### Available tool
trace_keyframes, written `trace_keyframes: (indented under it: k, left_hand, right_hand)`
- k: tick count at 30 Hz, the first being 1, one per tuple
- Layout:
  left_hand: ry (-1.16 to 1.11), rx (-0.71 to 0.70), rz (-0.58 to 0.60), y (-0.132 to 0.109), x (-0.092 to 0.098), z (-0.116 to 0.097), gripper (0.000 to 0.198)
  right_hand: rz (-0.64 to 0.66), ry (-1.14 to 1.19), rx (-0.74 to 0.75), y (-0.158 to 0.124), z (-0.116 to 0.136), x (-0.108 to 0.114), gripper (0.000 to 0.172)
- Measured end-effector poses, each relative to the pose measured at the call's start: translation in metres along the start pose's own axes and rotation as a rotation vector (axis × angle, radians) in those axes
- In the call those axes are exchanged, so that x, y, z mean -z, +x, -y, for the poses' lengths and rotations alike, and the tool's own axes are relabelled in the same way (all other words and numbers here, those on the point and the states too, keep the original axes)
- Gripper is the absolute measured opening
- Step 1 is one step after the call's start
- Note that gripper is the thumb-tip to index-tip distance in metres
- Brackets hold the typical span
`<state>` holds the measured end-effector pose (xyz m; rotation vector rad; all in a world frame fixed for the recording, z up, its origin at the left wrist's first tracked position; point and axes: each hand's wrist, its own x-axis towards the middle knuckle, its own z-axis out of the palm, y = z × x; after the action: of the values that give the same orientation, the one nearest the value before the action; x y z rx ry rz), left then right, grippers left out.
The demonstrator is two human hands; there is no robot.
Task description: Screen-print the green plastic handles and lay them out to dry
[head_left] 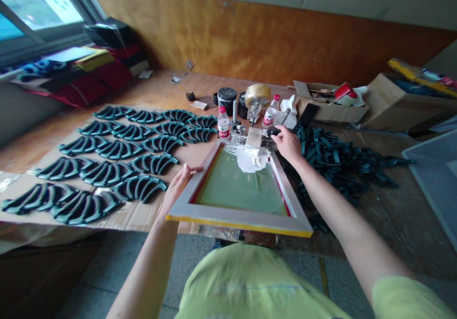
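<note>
A silk-screen frame (239,217) with a pale green mesh lies in front of me, with white ink (252,162) pooled at its far end. A squeegee (253,138) with a pale wooden handle sits by the ink. My left hand (176,185) is at the frame's left edge, one finger stretched along it and the others partly hidden by the frame. Beyond the far right corner, the fingers of my right hand (288,144) close around a black knob (273,131) on the metal hinge clamp (242,134).
Dark green curved, ribbed parts (107,167) lie in rows on cardboard at left. More are heaped in a pile (332,157) at right. Red-capped bottles (223,124), a black tub (227,100) and tape (257,94) stand behind the clamp. Cardboard boxes (389,102) and a plastic bin (433,176) are at right.
</note>
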<state>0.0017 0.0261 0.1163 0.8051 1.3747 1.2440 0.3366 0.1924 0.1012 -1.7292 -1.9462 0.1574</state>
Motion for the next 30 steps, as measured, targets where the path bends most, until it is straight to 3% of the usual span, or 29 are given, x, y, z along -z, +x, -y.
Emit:
trace_keyframes:
  k: [4,7,9,12,14,16,18,20,22,24,27,30]
  left_hand:
    - [-0.183,-0.267,0.033,0.029,-0.03,-0.044,0.048]
    - [-0.201,-0.29,0.085,0.047,-0.049,-0.071,0.048]
    - [-0.231,-0.287,0.068,0.051,-0.056,-0.074,0.051]
    - [-0.255,-0.192,0.027,0.038,-0.06,-0.044,0.054]
    - [-0.191,0.063,0.12,0.018,-0.063,-0.006,0.058]
    - [-0.108,0.379,0.258,-0.006,-0.066,0.035,0.06]
    - [-0.15,0.499,0.259,-0.027,-0.065,0.07,0.054]
    - [-0.211,0.502,0.164,-0.041,-0.054,0.095,0.046]
    - [-0.21,0.491,0.006,-0.048,-0.029,0.11,0.042]
    - [-0.177,0.474,-0.181,-0.049,0.006,0.122,0.041]
    - [-0.118,0.442,-0.423,-0.049,0.058,0.14,0.035]
    - [0.018,0.499,-0.512,-0.046,0.088,0.16,0.035]
  right_hand:
    - [0.105,0.041,-0.089,-0.04,-0.032,-0.018,0.021]
    - [0.264,0.069,0.107,-0.081,-0.026,-0.042,0.028]
    - [0.333,0.011,0.25,-0.098,-0.016,-0.051,0.035]
    - [0.348,-0.089,0.297,-0.109,0.002,-0.052,0.023]
    - [0.292,-0.08,0.288,-0.117,0.02,-0.047,0.014]
    - [0.217,-0.049,0.347,-0.132,0.046,-0.044,0.015]
    - [0.197,0.001,0.512,-0.151,0.071,-0.043,0.019]
    - [0.247,0.066,0.694,-0.166,0.083,-0.043,0.022]
    - [0.302,0.081,0.713,-0.173,0.069,-0.039,0.022]
    - [0.347,-0.032,0.518,-0.172,0.031,-0.029,0.022]
    - [0.43,-0.352,0.066,-0.171,-0.045,-0.012,0.026]
    - [0.585,-0.552,-0.194,-0.182,-0.106,-0.005,0.022]
